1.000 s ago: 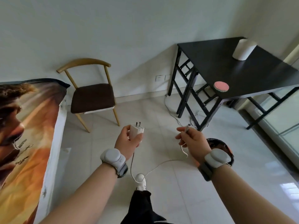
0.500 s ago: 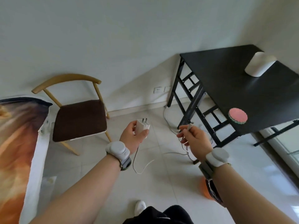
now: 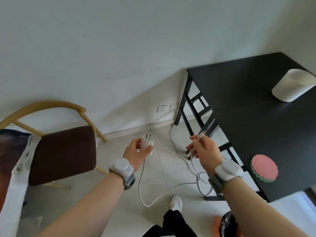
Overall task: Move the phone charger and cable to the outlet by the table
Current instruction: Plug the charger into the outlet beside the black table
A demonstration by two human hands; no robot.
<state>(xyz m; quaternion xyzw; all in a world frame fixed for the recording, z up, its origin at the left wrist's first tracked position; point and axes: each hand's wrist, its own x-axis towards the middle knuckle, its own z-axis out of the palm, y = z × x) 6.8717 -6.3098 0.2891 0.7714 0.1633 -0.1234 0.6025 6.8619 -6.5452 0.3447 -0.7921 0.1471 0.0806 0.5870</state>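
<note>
My left hand (image 3: 136, 153) grips a white phone charger (image 3: 146, 142) with its two prongs pointing up and away. A white cable (image 3: 142, 189) hangs from the charger, loops low above the floor and rises to my right hand (image 3: 204, 150), which pinches the cable's free plug end (image 3: 201, 134). A white wall outlet (image 3: 161, 109) sits low on the wall ahead, just left of the black table (image 3: 248, 106). Both hands are well short of the outlet.
A wooden chair (image 3: 63, 151) with a brown seat stands at the left. On the table are a white cylinder (image 3: 293, 87) and pink round coasters (image 3: 264, 170). Another white cord (image 3: 176, 144) runs along the floor by the table legs. My white shoe (image 3: 175, 201) is below.
The view has come closer to the wall, table and outlet. Both hands stay on the charger and the cable end, and my foot has stepped forward.
</note>
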